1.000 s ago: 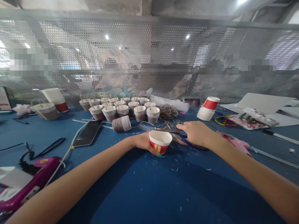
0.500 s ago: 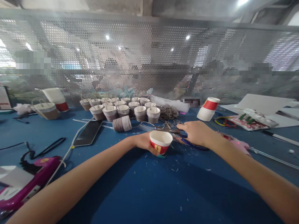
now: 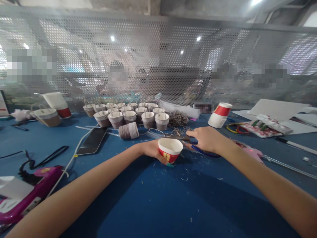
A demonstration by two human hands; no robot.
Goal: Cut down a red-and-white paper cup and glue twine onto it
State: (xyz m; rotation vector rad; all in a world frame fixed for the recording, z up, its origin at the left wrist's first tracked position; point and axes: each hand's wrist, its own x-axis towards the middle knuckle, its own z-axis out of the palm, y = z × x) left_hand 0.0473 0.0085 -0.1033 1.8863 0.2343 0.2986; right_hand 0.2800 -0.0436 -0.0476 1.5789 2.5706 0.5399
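Observation:
My left hand [image 3: 152, 150] is wrapped around a short cut-down paper cup [image 3: 169, 149], white inside with a red band, held just above the blue table [image 3: 153, 198]. My right hand [image 3: 206, 139] grips blue-handled scissors [image 3: 193, 147], whose blades point left toward the cup's rim. Small paper trimmings lie scattered on the table under both hands.
Several twine-wrapped cup baskets [image 3: 128, 115] stand behind, one lying on its side [image 3: 128, 131]. A twine bundle [image 3: 178, 118], stacked red-and-white cups [image 3: 220, 115], a phone [image 3: 92, 140], a magenta glue gun [image 3: 32, 191], a pink glue gun [image 3: 250, 152] and a perforated metal screen [image 3: 158, 59] surround the spot.
Almost nothing differs: both hands keep their grip and hold their places, and the view has shifted slightly.

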